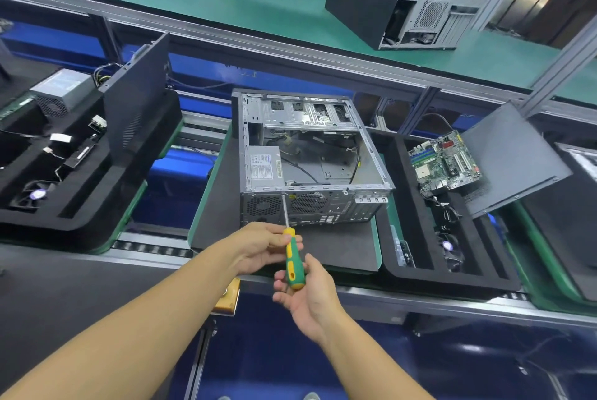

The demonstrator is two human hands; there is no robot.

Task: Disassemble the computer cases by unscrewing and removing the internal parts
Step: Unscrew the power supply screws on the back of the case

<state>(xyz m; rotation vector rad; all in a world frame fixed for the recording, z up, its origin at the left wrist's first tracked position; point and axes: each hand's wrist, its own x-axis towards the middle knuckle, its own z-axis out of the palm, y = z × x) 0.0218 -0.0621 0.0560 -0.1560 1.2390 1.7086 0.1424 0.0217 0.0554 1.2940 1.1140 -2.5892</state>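
Both bare forearms reach out in front of the person and meet at one tool, a screwdriver with a green and yellow plastic handle and a thin steel shaft (pixel 293 264). The left hand (pixel 258 243) comes in from the left with the wrist nearly straight. Its thumb and fingertips pinch the upper end of the handle, just below the shaft. The right hand (pixel 310 299) sits lower, palm turned up, with its fingers curled round the butt of the handle. Both hands are closed on the screwdriver, one above the other and almost touching.

The shaft slants up and away from the hands. Its tip rests at the top edge of the rear panel of the open grey metal computer case (pixel 310 206), just left of the round fan grille. The case lies on its side on a dark grey mat (pixel 339 248), open face upward. A silver box-shaped power supply (pixel 263 167) and loose black cables are inside it.

To the right, a green motherboard (pixel 445 160) lies tilted in a black foam tray (pixel 423 238), with a flat black side panel (pixel 510 157) leaning just beside it.
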